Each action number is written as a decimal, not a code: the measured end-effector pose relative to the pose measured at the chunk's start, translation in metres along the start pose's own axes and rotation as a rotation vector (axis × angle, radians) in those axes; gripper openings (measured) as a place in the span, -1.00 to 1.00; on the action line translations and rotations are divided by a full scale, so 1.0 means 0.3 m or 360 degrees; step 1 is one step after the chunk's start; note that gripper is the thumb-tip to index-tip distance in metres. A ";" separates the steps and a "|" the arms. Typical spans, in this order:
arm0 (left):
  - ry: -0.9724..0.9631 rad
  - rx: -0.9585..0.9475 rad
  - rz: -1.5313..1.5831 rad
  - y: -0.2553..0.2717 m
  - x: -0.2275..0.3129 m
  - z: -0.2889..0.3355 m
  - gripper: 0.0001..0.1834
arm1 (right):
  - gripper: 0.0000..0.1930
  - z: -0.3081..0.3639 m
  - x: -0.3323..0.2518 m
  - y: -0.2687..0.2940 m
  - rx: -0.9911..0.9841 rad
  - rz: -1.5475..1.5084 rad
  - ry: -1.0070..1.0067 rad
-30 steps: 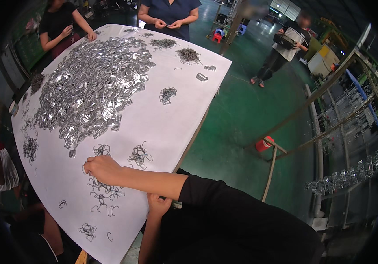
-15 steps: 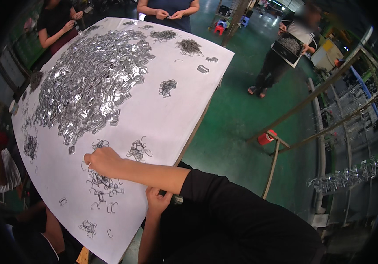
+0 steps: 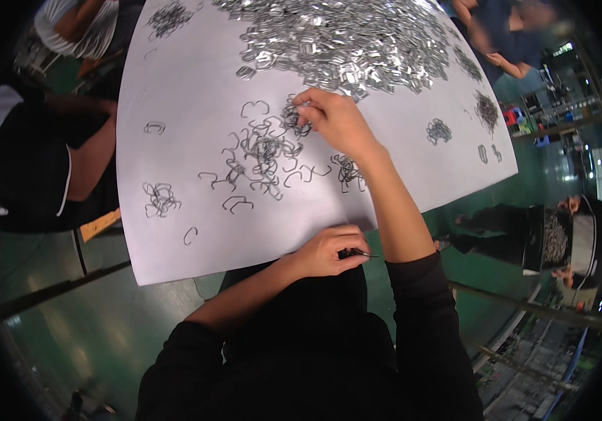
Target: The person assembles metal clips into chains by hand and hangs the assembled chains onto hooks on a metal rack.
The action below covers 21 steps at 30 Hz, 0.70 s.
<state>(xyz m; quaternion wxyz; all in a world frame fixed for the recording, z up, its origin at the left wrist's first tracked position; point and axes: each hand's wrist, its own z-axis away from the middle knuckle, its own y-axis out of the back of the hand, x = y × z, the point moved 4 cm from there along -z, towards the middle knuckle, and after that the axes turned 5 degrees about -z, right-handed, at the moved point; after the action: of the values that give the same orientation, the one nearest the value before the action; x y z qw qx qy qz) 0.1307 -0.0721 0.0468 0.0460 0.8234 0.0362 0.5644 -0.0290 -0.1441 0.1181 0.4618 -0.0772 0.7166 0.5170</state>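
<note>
My right hand (image 3: pixel 336 123) reaches over the white-covered table, thumb and fingertips pinched together at a small bunch of bent wire pieces (image 3: pixel 292 112). What the fingertips hold, if anything, I cannot make out. Beside that bunch spreads a looser scatter of C-shaped wire pieces (image 3: pixel 266 151). At the table's near edge my left hand (image 3: pixel 329 251) is closed around a small dark tool (image 3: pixel 350 253) with a thin metal tip; the rest of it is hidden by the fingers. Another wire cluster (image 3: pixel 345 170) lies close to my right forearm.
A big heap of shiny flat metal buckles (image 3: pixel 343 52) covers the far part of the table (image 3: pixel 196 91). Smaller wire clusters (image 3: pixel 162 200) lie around. People sit at the left and far right; a person standing at right holds a tray (image 3: pixel 545 238) of metal pieces.
The view has swung left, so the table now lies straight ahead. My right hand has moved to the small bunch near the buckle heap. My left hand stays by the table edge, its tool now visible.
</note>
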 end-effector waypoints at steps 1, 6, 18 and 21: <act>-0.0017 0.0011 0.0014 -0.005 -0.003 -0.001 -0.88 | -0.82 -0.004 0.019 -0.012 -0.0006 0.0094 0.0016; -0.0020 0.0017 0.0033 -0.010 -0.011 -0.002 -0.89 | -0.72 -0.039 0.063 -0.044 -0.0054 0.0466 -0.0054; -0.0048 -0.0036 0.0064 -0.002 -0.010 -0.006 -0.91 | -0.86 -0.122 0.104 -0.047 0.0108 0.0409 0.0160; -0.0055 -0.0035 0.0047 0.003 -0.016 -0.005 -0.89 | -0.90 -0.116 0.044 -0.087 0.0065 0.0619 0.0330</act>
<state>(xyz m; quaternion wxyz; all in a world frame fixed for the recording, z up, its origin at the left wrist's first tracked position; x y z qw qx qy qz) 0.1277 -0.0733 0.0430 0.0473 0.8330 0.0171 0.5510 -0.0413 -0.1793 0.0923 0.2786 0.0191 0.7720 0.5710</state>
